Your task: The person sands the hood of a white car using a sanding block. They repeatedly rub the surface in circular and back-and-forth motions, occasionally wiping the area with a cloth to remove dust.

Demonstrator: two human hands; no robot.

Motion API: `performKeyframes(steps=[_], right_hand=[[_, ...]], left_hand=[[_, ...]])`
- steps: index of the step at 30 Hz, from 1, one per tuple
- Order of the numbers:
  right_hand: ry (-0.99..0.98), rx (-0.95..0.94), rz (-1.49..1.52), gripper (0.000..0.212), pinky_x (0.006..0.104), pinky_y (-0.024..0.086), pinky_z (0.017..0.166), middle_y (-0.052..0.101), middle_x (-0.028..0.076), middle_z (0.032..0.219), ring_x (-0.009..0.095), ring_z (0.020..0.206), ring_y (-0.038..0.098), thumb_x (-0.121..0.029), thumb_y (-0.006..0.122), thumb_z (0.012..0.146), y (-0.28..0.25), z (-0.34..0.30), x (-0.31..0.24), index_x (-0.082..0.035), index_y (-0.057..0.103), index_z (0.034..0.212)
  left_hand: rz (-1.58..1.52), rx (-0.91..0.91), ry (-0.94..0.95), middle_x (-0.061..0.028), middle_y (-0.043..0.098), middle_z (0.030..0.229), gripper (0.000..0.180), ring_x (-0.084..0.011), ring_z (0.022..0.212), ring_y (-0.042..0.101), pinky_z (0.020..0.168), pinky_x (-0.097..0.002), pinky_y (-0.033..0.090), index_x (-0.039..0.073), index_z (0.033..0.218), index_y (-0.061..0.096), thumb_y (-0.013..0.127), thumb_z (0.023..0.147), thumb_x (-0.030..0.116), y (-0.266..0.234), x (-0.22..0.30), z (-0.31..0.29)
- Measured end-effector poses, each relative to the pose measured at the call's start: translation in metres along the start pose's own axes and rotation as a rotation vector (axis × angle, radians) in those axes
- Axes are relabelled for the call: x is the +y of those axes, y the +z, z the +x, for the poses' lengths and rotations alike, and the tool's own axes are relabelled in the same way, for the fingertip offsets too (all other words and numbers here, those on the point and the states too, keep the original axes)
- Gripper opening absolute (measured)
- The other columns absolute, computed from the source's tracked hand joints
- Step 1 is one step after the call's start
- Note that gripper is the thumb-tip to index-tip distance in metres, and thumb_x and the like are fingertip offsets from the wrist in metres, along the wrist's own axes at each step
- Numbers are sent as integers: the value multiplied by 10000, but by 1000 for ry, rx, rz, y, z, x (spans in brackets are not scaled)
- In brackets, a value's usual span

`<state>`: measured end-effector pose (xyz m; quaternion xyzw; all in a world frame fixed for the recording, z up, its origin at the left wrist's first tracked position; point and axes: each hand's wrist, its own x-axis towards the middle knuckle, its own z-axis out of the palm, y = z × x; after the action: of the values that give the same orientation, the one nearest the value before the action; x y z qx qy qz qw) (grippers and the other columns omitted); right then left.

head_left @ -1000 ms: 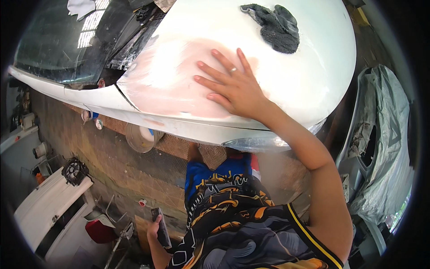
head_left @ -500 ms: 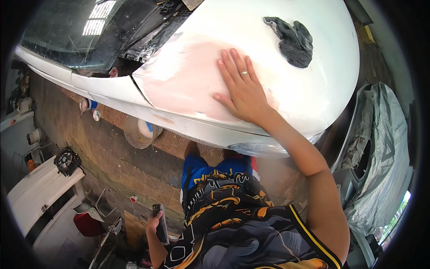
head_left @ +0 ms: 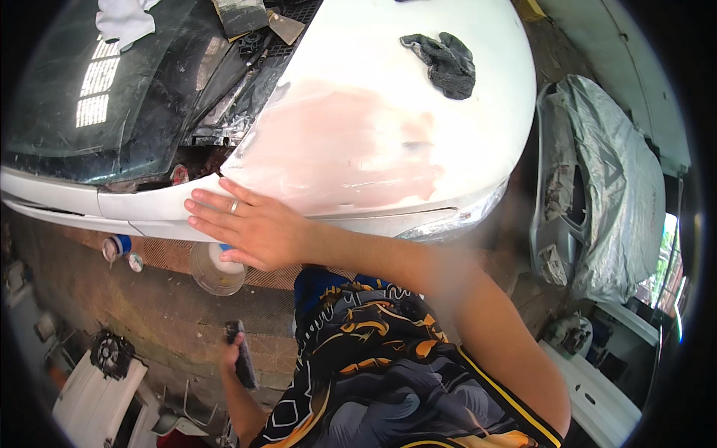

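Note:
My right hand lies with fingers spread on the white fender of a car, just below the rear corner of its white hood. The fingers point left and a ring shows on one of them. A smooth pinkish patch with faded edges covers the near part of the hood. On the hood beyond it lies a crumpled dark grey cloth. Low at my left side, my left hand is wrapped round a long dark sanding block, held away from the car.
Below the fender, a clear round tub stands on the floor beside small cans. A white rag rests on the windshield. At right stands a bumper under a silver cover. A fan sits on a white panel at lower left.
My right hand has moved left and nearer, from the pinkish patch on the hood to the fender. The view has shifted. My left hand still holds the sanding block.

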<state>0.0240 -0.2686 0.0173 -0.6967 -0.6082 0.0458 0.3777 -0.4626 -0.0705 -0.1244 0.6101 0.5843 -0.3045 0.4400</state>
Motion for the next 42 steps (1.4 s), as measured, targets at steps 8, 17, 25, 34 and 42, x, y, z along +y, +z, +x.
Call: performKeyframes(steps=[8, 17, 25, 34, 42], right_hand=[[349, 10, -291, 688, 492, 177, 1270, 290, 227, 1659, 355, 1566, 231, -355, 538, 1015, -33, -33, 7, 45, 365, 1547], [455, -65, -405, 699, 463, 187, 1276, 274, 186, 1679, 313, 1576, 218, -331, 568, 1004, -76, -132, 21, 22, 348, 1566], [315, -51, -435, 656, 455, 200, 1274, 305, 167, 1670, 307, 1562, 255, -307, 547, 1023, -124, -228, 50, 10, 361, 1566], [238, -9, -345, 639, 467, 159, 1282, 274, 158, 1685, 301, 1580, 207, -293, 508, 1043, -152, -311, 63, -13, 332, 1590], [261, 31, -339, 633, 483, 136, 1285, 233, 152, 1701, 302, 1589, 171, -278, 498, 1048, -143, -336, 59, -13, 319, 1594]], left_hand=[[167, 56, 153, -276, 615, 1366, 950, -384, 1257, 609, 1083, -445, 443, -116, 1441, 473, 795, 847, 553, -42, 79, 68], [164, 69, 156, -294, 604, 1379, 974, -392, 1290, 598, 1084, -424, 449, -147, 1435, 453, 836, 810, 494, 10, 85, 27], [-100, 233, 124, -288, 643, 1320, 927, -358, 1229, 636, 1050, -416, 472, -102, 1417, 507, 839, 803, 508, 118, -33, -42], [-34, 313, -239, -240, 711, 1192, 774, -345, 1114, 687, 945, -440, 514, -78, 1281, 626, 854, 802, 485, 328, -126, -198], [-366, 263, -288, -238, 690, 1259, 750, -381, 1130, 680, 950, -465, 509, -62, 1339, 614, 837, 841, 452, 396, -187, -240]])
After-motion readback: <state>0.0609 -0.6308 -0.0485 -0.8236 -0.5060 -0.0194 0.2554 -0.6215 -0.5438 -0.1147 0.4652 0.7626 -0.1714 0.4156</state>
